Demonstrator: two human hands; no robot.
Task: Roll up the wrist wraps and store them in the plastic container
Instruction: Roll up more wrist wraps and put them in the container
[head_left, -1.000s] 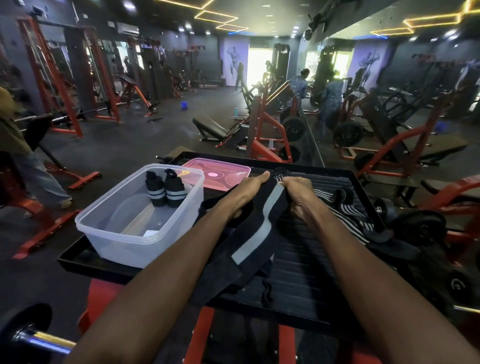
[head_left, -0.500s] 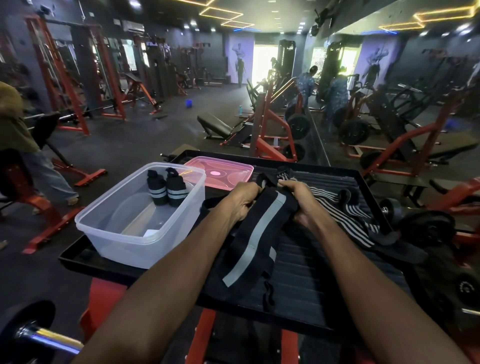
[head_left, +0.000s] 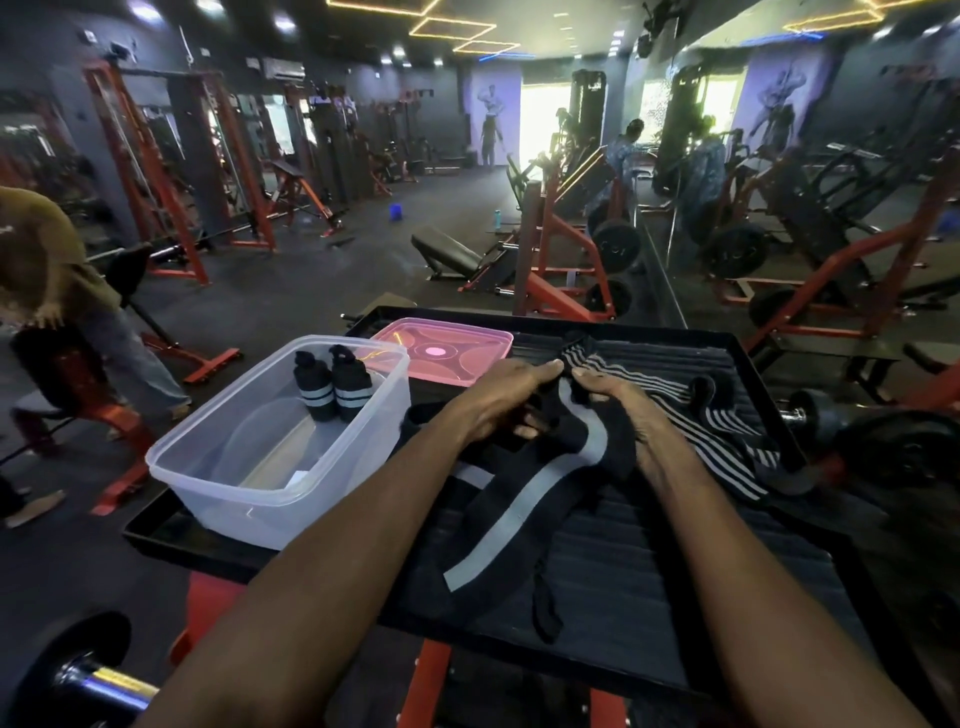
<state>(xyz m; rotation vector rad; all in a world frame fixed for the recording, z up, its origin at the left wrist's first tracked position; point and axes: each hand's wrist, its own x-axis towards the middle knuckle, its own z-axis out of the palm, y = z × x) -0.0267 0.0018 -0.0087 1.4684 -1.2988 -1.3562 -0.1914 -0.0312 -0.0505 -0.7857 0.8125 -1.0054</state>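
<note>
A black wrist wrap with a grey stripe (head_left: 524, 499) lies on the black ribbed tray (head_left: 675, 571), its tail trailing toward me. My left hand (head_left: 504, 395) and my right hand (head_left: 618, 405) both pinch its far end, which is folded over between the fingers. A clear plastic container (head_left: 270, 467) stands at the tray's left with two rolled black wraps (head_left: 332, 384) upright in its far corner. A black-and-white striped wrap (head_left: 691, 415) lies spread out to the right of my hands.
The container's pink lid (head_left: 447, 348) lies flat behind the container. A person (head_left: 57, 312) stands at the left. Red gym machines, benches and weight plates (head_left: 613, 249) fill the floor around the tray. A barbell end (head_left: 78, 675) sits at the bottom left.
My hands have come closer together on the wrap's far end and have curled it over. The stripe now bends near my fingers, and the tail has slid a little up the tray.
</note>
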